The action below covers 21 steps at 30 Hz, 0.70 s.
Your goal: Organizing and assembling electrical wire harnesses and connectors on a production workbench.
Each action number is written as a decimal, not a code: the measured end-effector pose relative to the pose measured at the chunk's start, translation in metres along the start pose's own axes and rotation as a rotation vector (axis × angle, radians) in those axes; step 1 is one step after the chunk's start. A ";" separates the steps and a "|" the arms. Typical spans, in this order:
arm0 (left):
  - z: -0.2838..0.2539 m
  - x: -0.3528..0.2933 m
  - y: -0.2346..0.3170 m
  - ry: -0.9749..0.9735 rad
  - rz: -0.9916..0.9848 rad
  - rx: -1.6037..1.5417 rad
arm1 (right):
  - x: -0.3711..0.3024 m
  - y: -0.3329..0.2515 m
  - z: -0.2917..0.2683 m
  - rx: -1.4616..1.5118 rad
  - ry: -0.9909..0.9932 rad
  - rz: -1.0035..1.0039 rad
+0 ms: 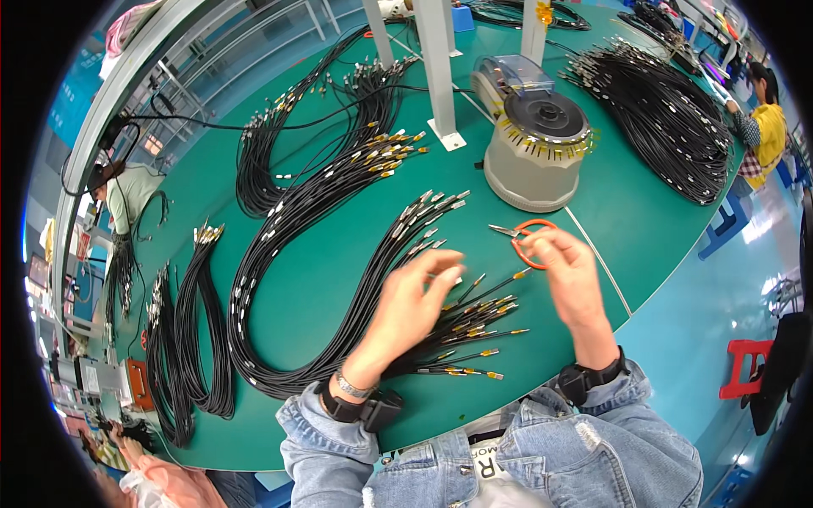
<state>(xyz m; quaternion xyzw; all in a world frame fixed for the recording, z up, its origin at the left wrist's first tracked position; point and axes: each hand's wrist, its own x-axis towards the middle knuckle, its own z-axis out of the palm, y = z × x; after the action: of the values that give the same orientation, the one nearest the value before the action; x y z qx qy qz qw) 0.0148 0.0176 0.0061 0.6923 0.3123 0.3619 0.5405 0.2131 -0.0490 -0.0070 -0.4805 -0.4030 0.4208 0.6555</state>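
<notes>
Now our right grip (pixel 572 275) pinches orange-handled scissors (pixel 533 223) toward the right edge of the desk (pixel 644 229); our left grip (pixel 408 296), loosely spread, is over black cables (pixel 292 381) near the front edge, though whether it touches them we cannot tell.

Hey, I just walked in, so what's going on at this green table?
Someone's right hand holds orange scissors by the handles. Their left hand, fingers apart, is over a long curved bundle of black cables; whether it touches them is unclear. More cable bundles lie around the table, and a round grey machine stands just beyond the scissors.
</notes>
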 end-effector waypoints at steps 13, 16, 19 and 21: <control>-0.058 -0.028 -0.037 0.153 0.011 1.061 | 0.006 -0.031 -0.038 -0.100 0.116 -0.092; -0.063 -0.029 -0.035 0.175 0.074 0.965 | 0.013 -0.043 -0.045 -0.172 0.136 -0.110; -0.064 -0.036 -0.028 0.203 0.003 0.674 | 0.035 -0.056 -0.065 -0.318 0.165 -0.194; -0.066 -0.041 -0.024 0.206 -0.125 0.479 | 0.058 -0.063 -0.080 -0.375 0.213 -0.203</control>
<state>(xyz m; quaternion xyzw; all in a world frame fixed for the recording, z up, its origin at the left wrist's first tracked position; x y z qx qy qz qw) -0.0639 0.0233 -0.0139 0.7393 0.4847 0.3122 0.3480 0.3169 -0.0299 0.0444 -0.5926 -0.4490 0.2177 0.6323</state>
